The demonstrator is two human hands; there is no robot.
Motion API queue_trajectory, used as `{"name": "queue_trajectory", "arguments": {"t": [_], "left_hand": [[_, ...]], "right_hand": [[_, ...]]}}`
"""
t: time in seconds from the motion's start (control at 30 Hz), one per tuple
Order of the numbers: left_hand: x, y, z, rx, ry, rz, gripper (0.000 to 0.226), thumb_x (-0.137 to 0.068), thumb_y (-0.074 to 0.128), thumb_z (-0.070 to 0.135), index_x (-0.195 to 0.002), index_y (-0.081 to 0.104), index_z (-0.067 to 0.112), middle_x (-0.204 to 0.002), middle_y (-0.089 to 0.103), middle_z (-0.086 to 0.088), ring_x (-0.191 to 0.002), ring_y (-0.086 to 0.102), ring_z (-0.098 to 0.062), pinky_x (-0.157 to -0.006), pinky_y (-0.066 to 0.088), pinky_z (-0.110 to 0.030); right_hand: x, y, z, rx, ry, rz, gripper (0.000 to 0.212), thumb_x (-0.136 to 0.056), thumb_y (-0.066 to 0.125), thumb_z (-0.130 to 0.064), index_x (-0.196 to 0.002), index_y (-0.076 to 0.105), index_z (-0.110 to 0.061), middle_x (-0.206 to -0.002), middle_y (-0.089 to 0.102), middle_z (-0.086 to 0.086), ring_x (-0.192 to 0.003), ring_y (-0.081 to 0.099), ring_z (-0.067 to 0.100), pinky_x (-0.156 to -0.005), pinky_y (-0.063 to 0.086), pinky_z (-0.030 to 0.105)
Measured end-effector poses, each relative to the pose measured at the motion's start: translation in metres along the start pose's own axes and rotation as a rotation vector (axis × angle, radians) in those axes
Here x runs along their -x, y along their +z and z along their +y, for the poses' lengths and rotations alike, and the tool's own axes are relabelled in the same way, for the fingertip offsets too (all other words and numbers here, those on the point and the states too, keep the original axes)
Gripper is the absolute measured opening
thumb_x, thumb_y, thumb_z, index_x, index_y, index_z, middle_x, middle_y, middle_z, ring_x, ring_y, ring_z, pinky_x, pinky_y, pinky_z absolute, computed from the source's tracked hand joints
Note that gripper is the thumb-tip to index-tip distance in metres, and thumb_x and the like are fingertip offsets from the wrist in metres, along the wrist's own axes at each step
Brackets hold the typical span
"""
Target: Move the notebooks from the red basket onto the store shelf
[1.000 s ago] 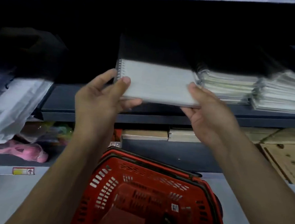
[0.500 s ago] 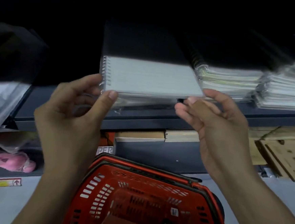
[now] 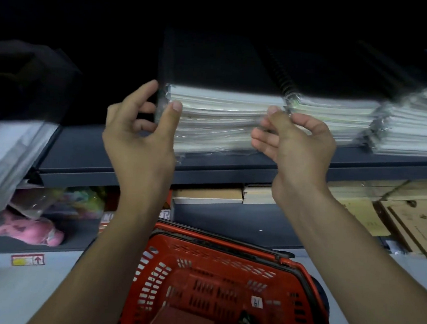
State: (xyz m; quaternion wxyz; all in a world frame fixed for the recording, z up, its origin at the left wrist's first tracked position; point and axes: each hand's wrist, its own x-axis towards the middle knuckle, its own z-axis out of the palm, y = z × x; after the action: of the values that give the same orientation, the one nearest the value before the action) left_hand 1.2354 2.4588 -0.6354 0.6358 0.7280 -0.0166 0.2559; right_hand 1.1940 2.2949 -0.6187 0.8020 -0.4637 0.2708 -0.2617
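A stack of spiral notebooks (image 3: 223, 121) with a black top cover lies on the dark store shelf (image 3: 106, 150). My left hand (image 3: 137, 140) grips the stack's left front corner, thumb on the page edges and fingers round the spiral side. My right hand (image 3: 297, 148) is at the right front corner, thumb tip touching the page edges and fingers loosely curled, holding nothing. The red basket (image 3: 226, 247) sits below between my forearms; I cannot tell what lies in it.
Two more notebook stacks (image 3: 333, 115) (image 3: 414, 126) fill the shelf to the right. White plastic bags (image 3: 6, 150) hang over the shelf's left end. The lower shelf holds brown books (image 3: 207, 193), cardboard pieces (image 3: 419, 224) and a pink packet (image 3: 30, 231).
The notebook I carried in both hands has gone down onto the stack on the shelf. My hands have let go of it and moved to the stack's front corners.
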Motion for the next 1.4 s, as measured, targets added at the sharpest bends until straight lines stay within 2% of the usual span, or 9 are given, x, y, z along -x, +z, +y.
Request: {"name": "queue_trajectory", "arguments": {"t": [0.17, 0.37, 0.6, 0.7, 0.77, 0.97, 1.07, 1.2, 1.4], "left_hand": [[0.024, -0.035, 0.011, -0.101, 0.058, -0.007, 0.032, -0.090, 0.074, 0.031, -0.119, 0.071, 0.019, -0.104, 0.061, -0.008, -0.072, 0.051, -0.001, -0.076, 0.047, -0.015], [0.076, -0.092, -0.045, -0.236, 0.006, -0.044, 0.019, -0.087, 0.074, 0.030, -0.105, 0.071, 0.028, -0.098, 0.064, -0.013, -0.072, 0.055, -0.010, -0.073, 0.056, -0.036], [0.168, -0.141, -0.157, -0.435, -0.331, -0.339, 0.019, -0.088, 0.064, -0.002, -0.102, 0.074, 0.005, -0.101, 0.073, -0.015, -0.075, 0.062, 0.007, -0.073, 0.043, -0.006], [0.198, -0.163, -0.203, -0.719, -0.556, -0.633, 0.021, -0.085, 0.069, 0.004, -0.106, 0.073, 0.004, -0.106, 0.073, -0.008, -0.099, 0.069, -0.013, -0.080, 0.040, -0.009], [0.211, -0.178, -0.226, -0.931, -0.651, -0.990, 0.029, -0.088, 0.070, 0.016, -0.116, 0.071, 0.008, -0.121, 0.070, -0.012, -0.115, 0.065, -0.026, -0.092, 0.044, -0.021], [0.226, -0.176, -0.247, -1.267, -0.542, -1.481, 0.057, -0.097, 0.057, 0.037, -0.146, 0.044, 0.010, -0.153, 0.046, -0.015, -0.145, 0.038, -0.033, -0.122, 0.021, -0.044], [0.224, -0.175, -0.254, -1.371, -0.500, -1.473, 0.054, -0.095, 0.054, 0.034, -0.144, 0.045, 0.015, -0.155, 0.044, -0.015, -0.146, 0.034, -0.039, -0.122, 0.019, -0.049], [0.214, -0.177, -0.257, -1.216, -0.746, -1.347, 0.069, -0.088, 0.057, 0.038, -0.151, 0.037, 0.022, -0.160, 0.036, -0.014, -0.146, 0.032, -0.039, -0.120, 0.028, -0.050], [0.211, -0.162, -0.224, -1.067, -0.897, -1.237, 0.049, -0.088, 0.057, 0.038, -0.127, 0.058, 0.007, -0.122, 0.066, -0.014, -0.109, 0.064, -0.032, -0.097, 0.052, -0.044]], "right_hand": [[0.034, -0.017, -0.004, 0.131, -0.004, -0.106, 0.034, -0.088, 0.077, -0.016, -0.115, 0.058, -0.006, -0.088, 0.076, 0.016, -0.063, 0.072, 0.025, -0.064, 0.064, 0.035], [0.082, -0.067, 0.061, 0.350, 0.117, -0.130, 0.025, -0.092, 0.072, -0.016, -0.110, 0.059, -0.003, -0.079, 0.072, 0.013, -0.055, 0.067, 0.022, -0.056, 0.060, 0.035], [0.127, -0.157, 0.193, 0.723, 0.617, -0.185, 0.016, -0.093, 0.071, -0.016, -0.101, 0.062, -0.006, -0.078, 0.068, 0.014, -0.058, 0.066, 0.025, -0.056, 0.060, 0.033], [0.149, -0.187, 0.247, 0.902, 0.878, -0.219, 0.022, -0.082, 0.080, -0.025, -0.092, 0.068, -0.009, -0.084, 0.071, 0.012, -0.067, 0.066, 0.023, -0.068, 0.059, 0.035], [0.157, -0.196, 0.275, 1.018, 0.993, -0.269, 0.017, -0.084, 0.077, -0.025, -0.086, 0.066, -0.012, -0.077, 0.065, 0.008, -0.063, 0.060, 0.019, -0.057, 0.053, 0.022], [0.168, -0.194, 0.305, 0.901, 1.220, -0.178, 0.017, -0.087, 0.074, -0.012, -0.089, 0.058, -0.008, -0.078, 0.051, 0.012, -0.060, 0.050, 0.021, -0.065, 0.043, 0.036], [0.171, -0.192, 0.301, 0.869, 1.336, -0.211, 0.015, -0.089, 0.071, -0.010, -0.080, 0.059, -0.008, -0.075, 0.048, 0.011, -0.067, 0.052, 0.014, -0.059, 0.037, 0.029], [0.168, -0.195, 0.297, 0.784, 1.369, -0.142, 0.030, -0.095, 0.064, -0.004, -0.071, 0.047, -0.010, -0.065, 0.030, 0.004, -0.054, 0.030, 0.014, -0.052, 0.026, 0.026], [0.155, -0.169, 0.268, 0.377, 1.224, 0.081, 0.019, -0.106, 0.041, -0.008, -0.092, 0.053, -0.001, -0.076, 0.055, 0.018, -0.055, 0.061, 0.028, -0.061, 0.060, 0.048]]}}
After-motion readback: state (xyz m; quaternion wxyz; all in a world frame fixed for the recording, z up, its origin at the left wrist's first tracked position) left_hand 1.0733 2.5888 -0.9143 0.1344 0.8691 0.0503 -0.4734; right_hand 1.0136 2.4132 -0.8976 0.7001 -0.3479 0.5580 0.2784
